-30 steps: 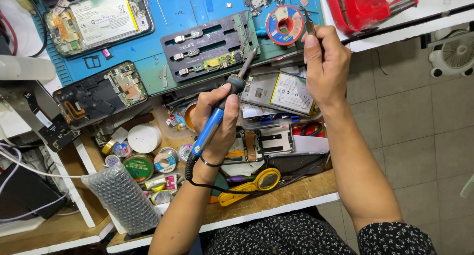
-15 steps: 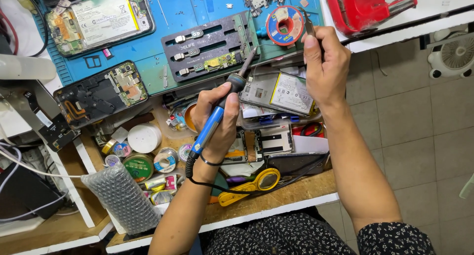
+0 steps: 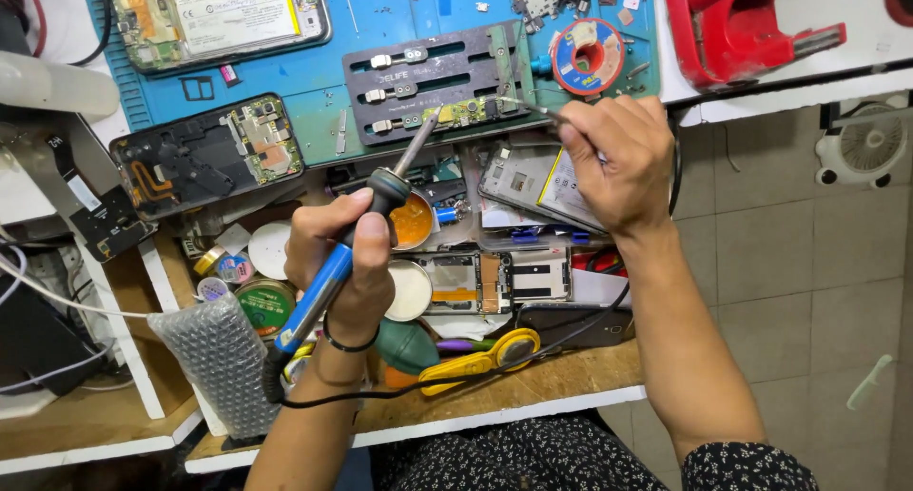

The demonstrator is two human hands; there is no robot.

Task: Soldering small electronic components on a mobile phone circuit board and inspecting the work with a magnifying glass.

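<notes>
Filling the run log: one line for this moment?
left hand: soldering iron | right hand: tweezers | circuit board in holder

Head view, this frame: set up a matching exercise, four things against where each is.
Things:
1. soldering iron
2. solder spool
3. yellow scissors
4. bubble wrap

Places:
A. near the front edge of the bench
B. in the left hand
C. on the blue mat, above the right hand
D. left of the left forearm

Pairs: 1-B, 2-C, 3-A, 4-D
</notes>
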